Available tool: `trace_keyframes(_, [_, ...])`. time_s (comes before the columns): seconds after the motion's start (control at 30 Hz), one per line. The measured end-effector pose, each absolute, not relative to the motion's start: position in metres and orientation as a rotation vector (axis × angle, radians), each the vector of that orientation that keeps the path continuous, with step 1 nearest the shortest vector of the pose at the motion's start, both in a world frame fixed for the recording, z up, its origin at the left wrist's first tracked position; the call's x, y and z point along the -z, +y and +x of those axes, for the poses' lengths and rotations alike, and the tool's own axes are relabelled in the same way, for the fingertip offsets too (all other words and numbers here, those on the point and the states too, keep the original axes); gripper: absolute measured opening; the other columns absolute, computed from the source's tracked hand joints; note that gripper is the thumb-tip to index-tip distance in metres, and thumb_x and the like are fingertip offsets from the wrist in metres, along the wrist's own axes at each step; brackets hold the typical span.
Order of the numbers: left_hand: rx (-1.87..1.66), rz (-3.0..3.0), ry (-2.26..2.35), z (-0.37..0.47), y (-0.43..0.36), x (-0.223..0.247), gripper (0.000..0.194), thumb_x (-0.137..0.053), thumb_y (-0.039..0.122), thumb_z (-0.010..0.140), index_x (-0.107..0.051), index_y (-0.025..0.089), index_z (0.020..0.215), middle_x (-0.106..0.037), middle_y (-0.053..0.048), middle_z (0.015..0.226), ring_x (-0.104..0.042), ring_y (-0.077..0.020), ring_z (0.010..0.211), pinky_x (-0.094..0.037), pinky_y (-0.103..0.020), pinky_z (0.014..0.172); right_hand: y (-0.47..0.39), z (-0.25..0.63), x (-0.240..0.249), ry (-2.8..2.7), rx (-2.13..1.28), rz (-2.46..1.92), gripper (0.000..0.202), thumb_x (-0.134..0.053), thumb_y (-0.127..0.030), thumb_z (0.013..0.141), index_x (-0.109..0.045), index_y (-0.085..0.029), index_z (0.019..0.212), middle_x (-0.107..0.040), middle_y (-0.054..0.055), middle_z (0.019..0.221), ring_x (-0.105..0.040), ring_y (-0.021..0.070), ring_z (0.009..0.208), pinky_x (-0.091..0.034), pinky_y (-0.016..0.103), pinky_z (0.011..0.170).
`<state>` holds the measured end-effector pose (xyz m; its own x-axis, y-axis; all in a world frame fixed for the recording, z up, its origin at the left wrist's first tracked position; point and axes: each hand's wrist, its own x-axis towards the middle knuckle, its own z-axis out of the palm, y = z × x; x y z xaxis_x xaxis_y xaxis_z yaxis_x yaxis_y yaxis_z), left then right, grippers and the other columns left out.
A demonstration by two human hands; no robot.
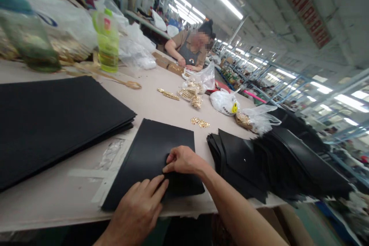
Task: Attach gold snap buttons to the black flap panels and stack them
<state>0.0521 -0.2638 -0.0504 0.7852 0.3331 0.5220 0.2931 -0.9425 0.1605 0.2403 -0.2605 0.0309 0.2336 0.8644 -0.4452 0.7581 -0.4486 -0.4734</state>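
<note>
A black leather-like panel lies in front of me at the table's near edge. My left hand rests on its lower part, fingers stretched out over the surface. Just above those fingertips, my right hand pinches with thumb and forefinger at the panel's middle. Whatever is between them is too small or hidden to make out. Beyond the panel lies a small pile of gold-coloured metal pieces.
Black sheets are stacked at left, and black panels at right. Farther back are a yellow-green bottle, a large jar, gold chain-like strips and a white plastic bag. A co-worker sits across the table.
</note>
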Motion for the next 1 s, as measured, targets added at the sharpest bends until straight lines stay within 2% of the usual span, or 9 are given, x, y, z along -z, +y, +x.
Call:
trace_keyframes(0.07, [-0.864,2.893,0.520,0.052,-0.264,0.046,0.044,-0.046,0.006,0.080,-0.066,0.016,0.118,-0.068,-0.008,0.112,-0.061,-0.0216,0.086,-0.048,-0.037,0.075,-0.274,0.245,-0.030,-1.539,-0.927,-2.234,0.024,-0.079,-0.036,0.070,-0.071,-0.019,0.086,-0.065,-0.002,0.072,-0.058,0.0133,0.066,-0.041,0.022,0.058])
trace_keyframes(0.2, [-0.893,2.819,0.548,0.047,-0.266,0.042,0.044,-0.042,0.004,0.083,-0.064,0.016,0.120,-0.068,-0.007,0.110,-0.061,-0.0194,0.088,-0.049,-0.034,0.076,-0.312,0.266,-0.031,-1.408,-0.351,-2.295,0.032,-0.068,-0.035,0.082,-0.068,-0.018,0.109,-0.067,0.009,0.104,-0.062,0.0220,0.093,-0.046,0.033,0.084])
trace_keyframes(0.27, [-0.938,2.811,0.564,0.046,-0.269,0.043,0.044,-0.041,0.004,0.085,-0.062,0.017,0.122,-0.067,-0.006,0.110,-0.061,-0.0191,0.087,-0.049,-0.034,0.076,-0.329,0.277,-0.028,-1.220,-0.354,-2.311,0.046,-0.068,-0.036,0.081,-0.062,-0.017,0.122,-0.064,0.012,0.114,-0.062,0.0235,0.096,-0.047,0.036,0.087])
trace_keyframes(0.37, [-1.001,2.829,0.538,0.050,-0.276,0.047,0.044,-0.041,0.004,0.086,-0.061,0.018,0.122,-0.068,-0.006,0.108,-0.062,-0.0188,0.083,-0.049,-0.035,0.075,-0.341,0.283,-0.018,-0.903,-0.767,-2.046,0.059,-0.074,-0.031,0.070,-0.059,-0.018,0.127,-0.067,0.008,0.106,-0.065,0.0203,0.086,-0.052,0.033,0.077])
trace_keyframes(0.47, [-1.093,2.825,0.447,0.056,-0.284,0.044,0.036,-0.046,0.011,0.089,-0.062,0.018,0.121,-0.068,-0.007,0.111,-0.064,-0.0198,0.087,-0.051,-0.034,0.075,-0.342,0.284,-0.020,-0.697,-0.938,-1.725,0.057,-0.077,-0.025,0.058,-0.066,-0.018,0.114,-0.071,0.003,0.093,-0.066,0.0187,0.078,-0.053,0.031,0.071])
trace_keyframes(0.57, [-1.181,2.768,0.392,0.057,-0.289,0.034,0.034,-0.054,0.025,0.092,-0.060,0.019,0.125,-0.067,-0.009,0.116,-0.066,-0.0206,0.096,-0.053,-0.032,0.081,-0.352,0.300,-0.054,-0.681,-0.869,-1.616,0.056,-0.079,-0.026,0.056,-0.069,-0.020,0.111,-0.072,0.001,0.090,-0.066,0.0176,0.073,-0.053,0.031,0.069])
trace_keyframes(0.77, [-1.156,2.600,0.490,0.043,-0.284,0.026,0.030,-0.049,0.035,0.096,-0.061,0.021,0.120,-0.068,-0.006,0.114,-0.068,-0.0165,0.100,-0.055,-0.024,0.086,-0.426,0.403,-0.129,-0.574,-0.566,-1.722,0.073,-0.083,-0.024,0.058,-0.061,-0.023,0.127,-0.074,0.004,0.099,-0.070,0.0201,0.075,-0.058,0.034,0.070])
trace_keyframes(0.87, [-1.102,2.535,0.563,0.038,-0.277,0.036,0.029,-0.049,0.039,0.096,-0.062,0.024,0.117,-0.068,-0.004,0.113,-0.069,-0.0150,0.099,-0.056,-0.022,0.087,-0.468,0.455,-0.122,-0.432,-0.516,-1.880,0.079,-0.078,-0.022,0.061,-0.053,-0.023,0.137,-0.074,0.007,0.093,-0.070,0.0217,0.070,-0.058,0.036,0.066])
trace_keyframes(1.0, [-1.086,2.511,0.608,0.036,-0.271,0.048,0.028,-0.049,0.042,0.095,-0.064,0.027,0.113,-0.070,-0.001,0.109,-0.070,-0.0143,0.096,-0.056,-0.021,0.087,-0.503,0.489,-0.084,-0.456,-0.364,-2.341,0.056,-0.066,-0.020,0.066,-0.065,-0.013,0.122,-0.074,0.013,0.090,-0.072,0.0287,0.079,-0.057,0.044,0.073])
